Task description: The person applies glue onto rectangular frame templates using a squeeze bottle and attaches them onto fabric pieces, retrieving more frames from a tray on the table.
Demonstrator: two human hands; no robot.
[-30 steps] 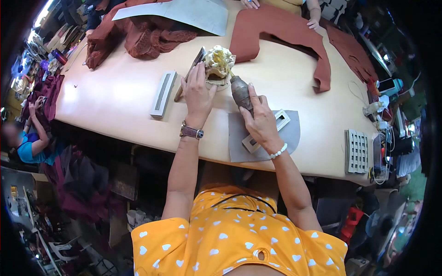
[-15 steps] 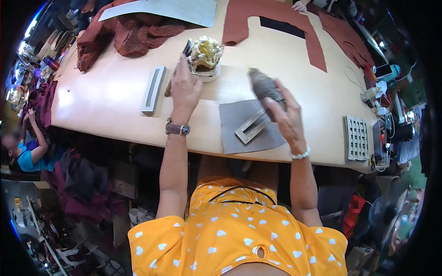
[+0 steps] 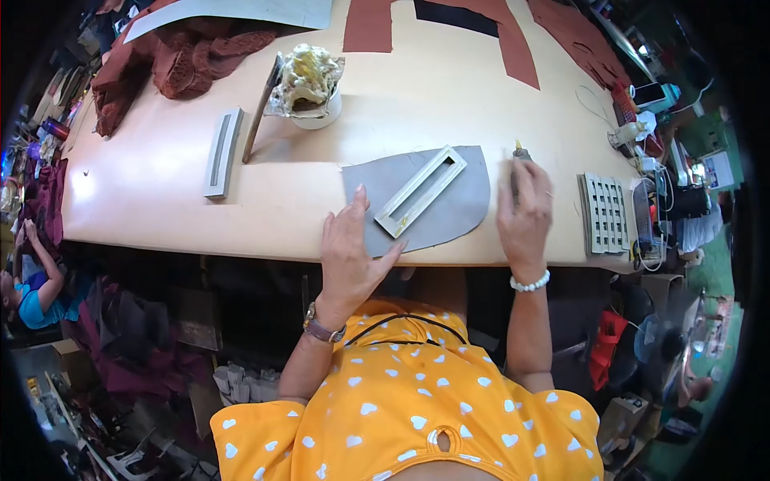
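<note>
My left hand [image 3: 349, 248] is open, its fingers spread at the lower left edge of a grey leather-like piece [image 3: 469, 192]. A pale rectangular frame with a long slot [image 3: 399, 210] lies slantwise on that piece, with a yellowish smear near its lower end. To the right, my right hand [image 3: 525, 212] is closed around a dark, stubby tool with a yellow tip [image 3: 521, 152]; most of it is hidden by the fingers. Farther back stands a white tub [image 3: 321, 116] heaped with crusted cream-yellow stuff. A dark flat stick [image 3: 258, 116] leans against it.
Another slotted frame [image 3: 223, 152] lies at left. A multi-slotted grey block [image 3: 604, 215] sits by the right edge, near cables and a phone [image 3: 646, 94]. Rust-brown cloth [image 3: 176, 64], a pale sheet [image 3: 233, 11] and cut rust pieces [image 3: 520, 56] lie at the back. A person [image 3: 40, 297] is at far left.
My left hand has left the stick by the tub and come down to the grey piece. My right hand has moved right, off the slotted frame, still holding the dark tool. The view has shifted.
</note>
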